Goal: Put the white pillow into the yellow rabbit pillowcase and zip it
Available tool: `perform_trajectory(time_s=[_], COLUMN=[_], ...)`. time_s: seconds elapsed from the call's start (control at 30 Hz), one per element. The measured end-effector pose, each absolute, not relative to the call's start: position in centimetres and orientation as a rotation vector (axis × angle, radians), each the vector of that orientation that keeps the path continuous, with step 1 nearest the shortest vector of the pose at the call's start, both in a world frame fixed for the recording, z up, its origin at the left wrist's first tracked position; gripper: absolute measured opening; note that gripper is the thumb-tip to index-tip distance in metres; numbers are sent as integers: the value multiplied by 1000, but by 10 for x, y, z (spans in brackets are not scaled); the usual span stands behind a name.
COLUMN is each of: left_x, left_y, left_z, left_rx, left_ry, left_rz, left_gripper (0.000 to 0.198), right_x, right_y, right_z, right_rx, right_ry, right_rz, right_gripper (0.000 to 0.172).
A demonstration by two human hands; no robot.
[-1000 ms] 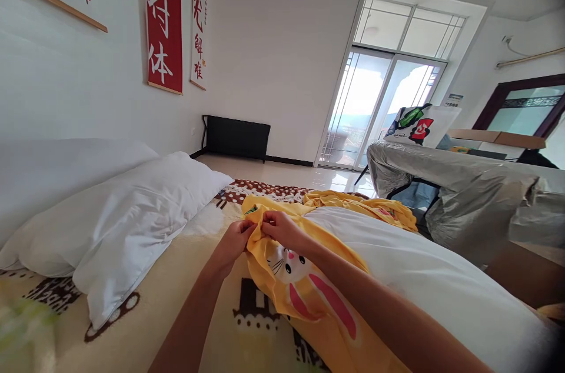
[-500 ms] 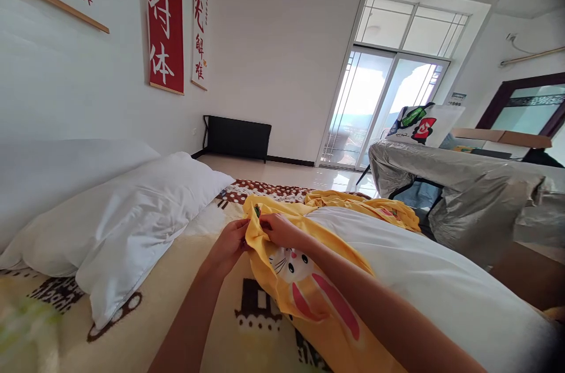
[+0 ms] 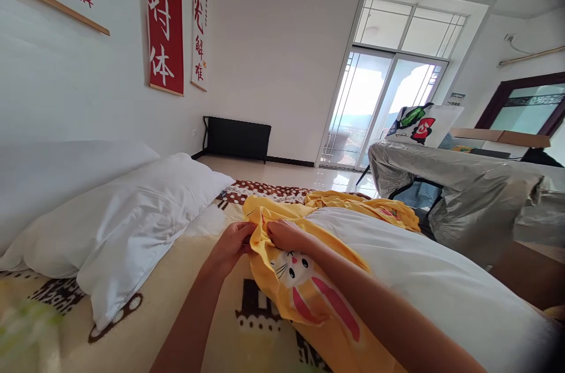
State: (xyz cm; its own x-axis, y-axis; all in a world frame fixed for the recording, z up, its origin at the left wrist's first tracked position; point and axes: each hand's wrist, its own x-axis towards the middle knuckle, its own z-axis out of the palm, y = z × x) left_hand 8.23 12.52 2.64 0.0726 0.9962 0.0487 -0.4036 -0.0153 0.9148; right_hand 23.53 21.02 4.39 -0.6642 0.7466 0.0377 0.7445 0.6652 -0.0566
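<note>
A yellow duvet cover (image 3: 304, 305) with a printed rabbit face lies bunched along the bed, its upper edge raised between my hands. My left hand (image 3: 230, 246) pinches that edge from the left, fingertips closed on the cloth. From the right, my right hand (image 3: 285, 236) grips the same edge close by, its fingers partly tucked into the folds. Beside and partly under the yellow cloth spreads a white quilt (image 3: 424, 261). More of the yellow fabric (image 3: 371, 208) lies crumpled at the quilt's far edge.
White pillows (image 3: 145, 214) lie at the left on a cream and brown patterned blanket (image 3: 194, 302). At the right stands a table under a silver cover (image 3: 459, 173), bearing a white printed bag (image 3: 424, 123) and an open box. A black folded item (image 3: 238, 137) leans by the far wall.
The raised edge of the duvet cover has turned and shifted slightly right, and a small dark green patch there is now hidden. Both hands keep hold, the right one moved slightly right and down.
</note>
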Motion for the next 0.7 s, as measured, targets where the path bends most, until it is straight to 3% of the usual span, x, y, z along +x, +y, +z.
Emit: perform_trajectory(time_s=[0.07, 0.2, 0.47, 0.7], left_x=[79, 74, 76, 70], left_y=[125, 125, 134, 134], left_z=[26, 27, 22, 28], left_rx=[959, 935, 814, 642], left_ry=[819, 808, 705, 595], left_rz=[1335, 1339, 1412, 1538], left_gripper=[38, 35, 25, 20], right_x=[235, 240, 254, 249], right_y=[213, 224, 232, 221], right_z=[44, 48, 53, 53], right_rx=[-1313, -1476, -1613, -1559], right_ry=[-2782, -2642, -2579, -2591], right_rz=[-5, -98, -159, -173], right_gripper=[5, 18, 26, 18])
